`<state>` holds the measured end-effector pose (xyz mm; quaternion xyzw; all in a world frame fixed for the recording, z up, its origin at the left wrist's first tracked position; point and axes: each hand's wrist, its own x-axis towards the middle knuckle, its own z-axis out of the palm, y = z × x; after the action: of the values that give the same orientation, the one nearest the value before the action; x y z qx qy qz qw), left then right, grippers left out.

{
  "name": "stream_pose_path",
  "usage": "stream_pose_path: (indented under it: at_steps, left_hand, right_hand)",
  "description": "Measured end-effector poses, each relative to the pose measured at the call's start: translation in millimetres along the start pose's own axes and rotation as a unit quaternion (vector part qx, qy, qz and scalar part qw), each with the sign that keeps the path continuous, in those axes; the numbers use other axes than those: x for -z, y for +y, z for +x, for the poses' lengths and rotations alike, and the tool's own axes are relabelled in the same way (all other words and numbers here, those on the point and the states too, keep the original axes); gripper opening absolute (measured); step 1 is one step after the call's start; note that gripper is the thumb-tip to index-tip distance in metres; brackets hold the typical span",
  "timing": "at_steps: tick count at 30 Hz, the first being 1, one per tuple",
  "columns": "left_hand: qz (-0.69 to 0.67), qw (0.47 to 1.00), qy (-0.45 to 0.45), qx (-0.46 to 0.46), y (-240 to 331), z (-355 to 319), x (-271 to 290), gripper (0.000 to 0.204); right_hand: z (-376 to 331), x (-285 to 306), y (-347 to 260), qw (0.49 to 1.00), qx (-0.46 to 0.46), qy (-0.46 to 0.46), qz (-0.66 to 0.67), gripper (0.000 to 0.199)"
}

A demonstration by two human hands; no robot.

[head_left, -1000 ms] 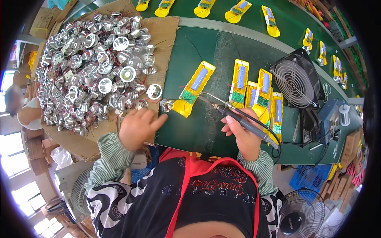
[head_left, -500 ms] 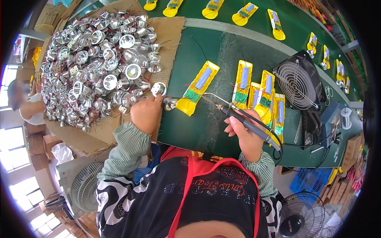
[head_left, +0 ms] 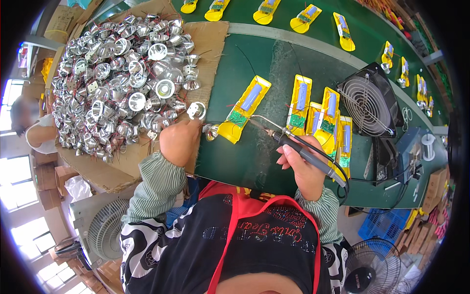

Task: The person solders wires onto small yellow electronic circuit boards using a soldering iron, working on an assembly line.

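Note:
My right hand (head_left: 307, 164) grips a soldering iron (head_left: 309, 156) like a pen. Its tip reaches the green circuit board (head_left: 238, 118) in the wide end of a yellow flashlight housing (head_left: 230, 132), which also carries a blue cylindrical battery (head_left: 251, 97). A bent strand of solder wire (head_left: 267, 119) runs beside the tip. At the cardboard's edge, my left hand (head_left: 179, 142) is closed, its fingertips pinching a thin wire (head_left: 210, 121) that leads to the board. Just by those fingers lies a silver reflector cup (head_left: 211, 132); another reflector with a white base (head_left: 196, 110) sits above them.
A big heap of reflector cups (head_left: 122, 73) covers cardboard (head_left: 210, 54) at left. Several yellow housings (head_left: 299, 100) lie right of the iron, before a black fan (head_left: 367, 100) and a solder spool (head_left: 428, 140). More housings (head_left: 344, 32) ride a green belt. Another person (head_left: 39, 132) is far left.
The housings on the far belt have shifted slightly right. My left hand has drawn back a little, and the small reflector beside it has turned slightly. The right hand and iron stay put.

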<state>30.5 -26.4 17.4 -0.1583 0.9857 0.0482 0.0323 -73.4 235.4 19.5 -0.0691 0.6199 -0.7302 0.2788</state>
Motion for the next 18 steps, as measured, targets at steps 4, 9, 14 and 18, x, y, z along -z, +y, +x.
stream_pose_path:
  at_steps: [4,9,14,18]
  left_hand:
    - [-0.110,0.991,0.063,-0.041,-5.9,-2.2,5.5,0.021]
    - [-0.221,0.964,0.104,-0.109,3.2,7.1,7.6,0.022]
    - [-0.312,0.942,0.119,-0.025,33.7,20.7,-3.3,0.028]
    - [-0.302,0.947,0.105,-0.031,33.5,24.4,-7.4,0.023]
  right_hand:
    - [-0.2,0.4,-2.7,1.000,0.001,0.007,-0.010,0.022]
    - [2.9,-2.1,-2.3,1.000,-0.004,0.002,0.000,0.021]
    - [2.0,-3.5,-3.5,1.000,-0.016,0.004,-0.004,0.021]
    - [3.3,-2.0,-2.8,1.000,-0.015,0.007,-0.005,0.020]
